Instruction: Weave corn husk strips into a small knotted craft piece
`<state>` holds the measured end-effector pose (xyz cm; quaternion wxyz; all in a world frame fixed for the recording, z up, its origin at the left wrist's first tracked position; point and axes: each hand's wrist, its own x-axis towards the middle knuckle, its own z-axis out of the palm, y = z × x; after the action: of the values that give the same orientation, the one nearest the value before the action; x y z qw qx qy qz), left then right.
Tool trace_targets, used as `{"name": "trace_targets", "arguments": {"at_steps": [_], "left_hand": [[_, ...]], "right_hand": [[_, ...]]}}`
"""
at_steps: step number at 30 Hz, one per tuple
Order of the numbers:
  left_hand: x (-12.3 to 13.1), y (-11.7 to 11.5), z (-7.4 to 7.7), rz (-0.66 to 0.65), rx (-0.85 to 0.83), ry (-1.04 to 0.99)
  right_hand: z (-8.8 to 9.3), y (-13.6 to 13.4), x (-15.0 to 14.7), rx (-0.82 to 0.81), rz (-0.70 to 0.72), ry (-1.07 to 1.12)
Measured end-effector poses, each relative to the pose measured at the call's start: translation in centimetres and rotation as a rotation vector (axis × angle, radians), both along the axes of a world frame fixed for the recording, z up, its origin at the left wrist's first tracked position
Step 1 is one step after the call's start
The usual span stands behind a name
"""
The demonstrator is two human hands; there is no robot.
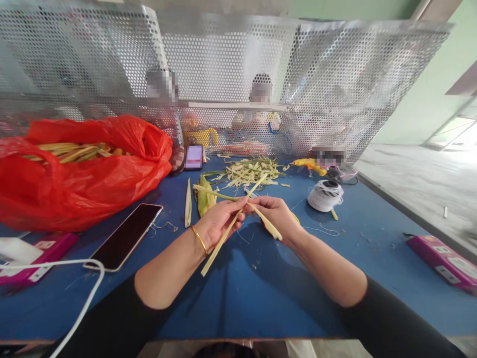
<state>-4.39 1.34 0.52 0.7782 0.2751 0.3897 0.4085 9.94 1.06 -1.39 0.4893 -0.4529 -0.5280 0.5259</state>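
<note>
In the head view, the left hand (225, 216) and right hand (278, 214) meet over the middle of the blue table (238, 313), thumbs and fingers of both pinched on the pale plant strips (219, 247). The strips cross at the fingertips, their ends sticking out four ways: toward the far side on both left and right, down past the left wrist, and beneath the right hand. Between the forearms, blue surface stretches down to the table's near edge, giving the lower strip end room to swing. On the left, the room narrows: a husk-like bundle (205, 196) stands just beyond the left hand, with a dark-screened phone (128, 236) and a bulging red bag (122, 186) farther out. Ahead, a heap of scraps (251, 171) lies before the perforated panel (231, 59), which walls off the far edge. To the right, a spool of white thread (323, 197) sits well apart from the right hand; beyond it the right edge slants toward the viewer, a purple power strip (445, 261) near it.
</note>
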Motion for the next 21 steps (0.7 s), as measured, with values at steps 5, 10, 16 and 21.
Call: {"name": "trace_targets", "arguments": {"at_steps": [5, 10, 16, 21], "left_hand": [[0.19, -0.35, 0.28, 0.012, -0.092, -0.107], [0.42, -0.5, 0.05, 0.032, -0.054, -0.104], [0.32, -0.33, -0.28, 0.024, 0.05, -0.034], [0.21, -0.29, -0.57, 0.024, 0.113, -0.023]], "right_hand": [[-0.62, -0.22, -0.6, 0.126, -0.063, 0.041], [-0.84, -0.37, -0.97, 0.177, -0.072, 0.056], [-0.85, -0.27, -0.7, 0.078, -0.077, 0.089], [-0.52, -0.25, -0.65, 0.039, -0.052, 0.103]]}}
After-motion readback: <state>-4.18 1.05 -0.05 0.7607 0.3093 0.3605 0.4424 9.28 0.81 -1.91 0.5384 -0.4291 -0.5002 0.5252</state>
